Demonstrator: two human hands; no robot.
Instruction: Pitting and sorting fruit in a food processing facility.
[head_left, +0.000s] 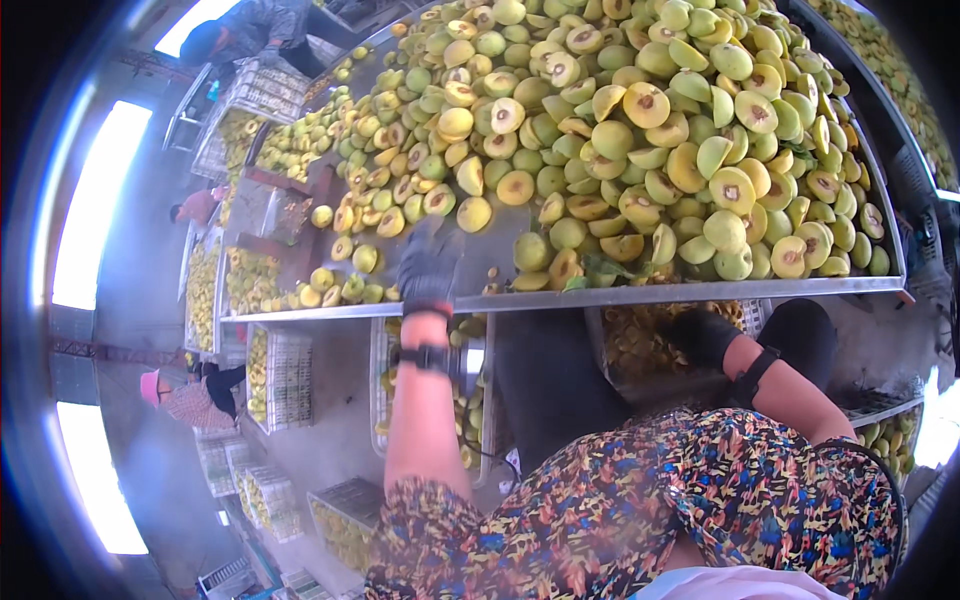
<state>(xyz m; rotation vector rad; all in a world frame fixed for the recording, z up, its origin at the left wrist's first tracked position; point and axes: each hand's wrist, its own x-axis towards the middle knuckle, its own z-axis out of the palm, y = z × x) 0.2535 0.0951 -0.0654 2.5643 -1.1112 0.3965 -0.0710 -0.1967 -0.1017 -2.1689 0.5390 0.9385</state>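
Observation:
A big heap of halved green-yellow fruits (640,150), many with brown centres, covers the metal table (600,298). My left hand (430,262), in a dark glove, reaches over the near edge onto bare metal, close to a few fruit halves. Its fingers are blurred, so their grip is unclear. Below the table edge, my right hand (700,338), also dark-gloved, is over a crate of brownish scraps (640,345). Its fingers blend into the dark surroundings, and whether it holds anything is hidden.
Under the table, left of my legs, stands a crate of green fruit (470,410). Brown bars (290,215) cross the table's left end. Stacked white crates (285,375) fill the floor at left, where a person in a pink hat (185,395) works. Another person (260,35) bends at the far left.

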